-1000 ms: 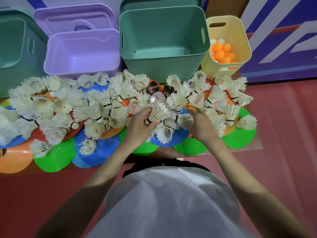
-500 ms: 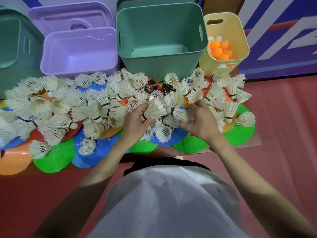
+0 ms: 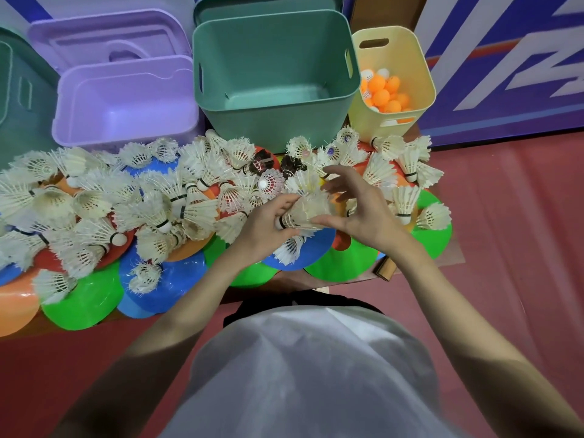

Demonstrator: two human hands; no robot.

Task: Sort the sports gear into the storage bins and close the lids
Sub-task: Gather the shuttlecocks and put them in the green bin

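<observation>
Hands at frame centre: my left hand (image 3: 268,226) pinches a shuttlecock (image 3: 305,213) by its cork; right hand (image 3: 363,210), fingers loosely spread, cups the brittle feathers. Featherlight; grip the cork. Green bin (image 3: 275,121) waits above.

Single head-worn view looks steeply down, close over hands and low table (image 3: 448,248).

A red floor (image 3: 521,248) meets a blue-and-white striped wall (image 3: 505,58).
</observation>
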